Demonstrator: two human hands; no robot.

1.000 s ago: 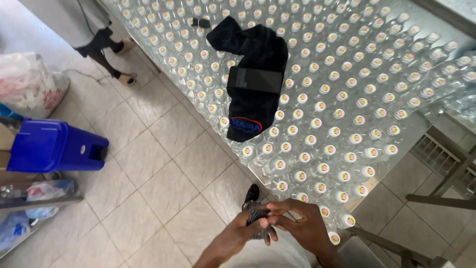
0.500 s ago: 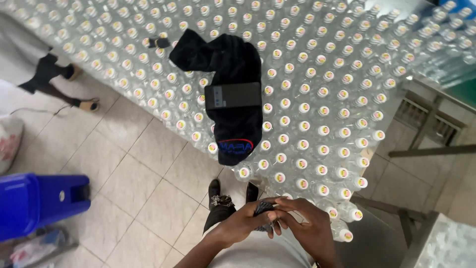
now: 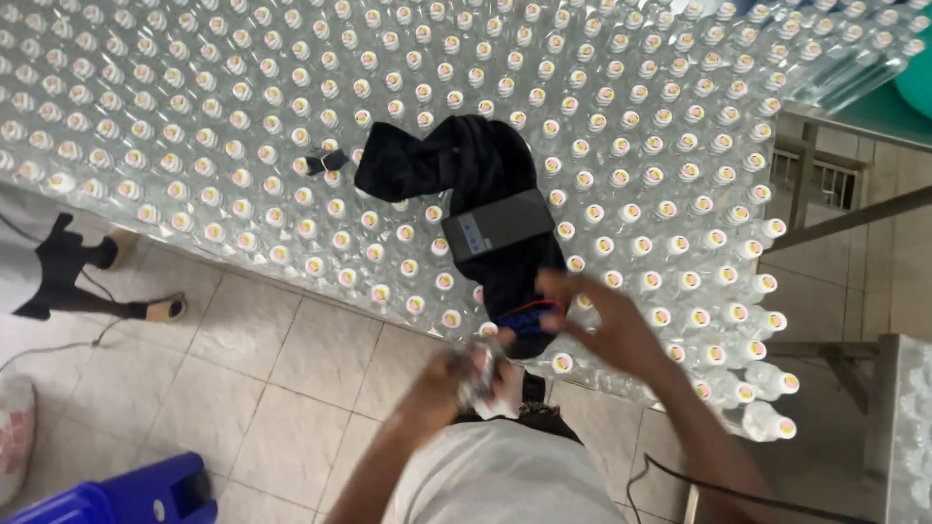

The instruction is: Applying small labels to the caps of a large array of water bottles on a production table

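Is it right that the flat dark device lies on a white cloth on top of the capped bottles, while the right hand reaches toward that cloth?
Not quite: the cloth is black, not white, as the head view shows. The flat dark device does lie on it, on top of the capped bottles, and the right hand does reach toward its near end.

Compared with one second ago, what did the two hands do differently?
The hands have parted. The right hand has reached up to the dark cloth lying on the bottles. The left hand keeps the small bundle. The black device stays on the cloth.
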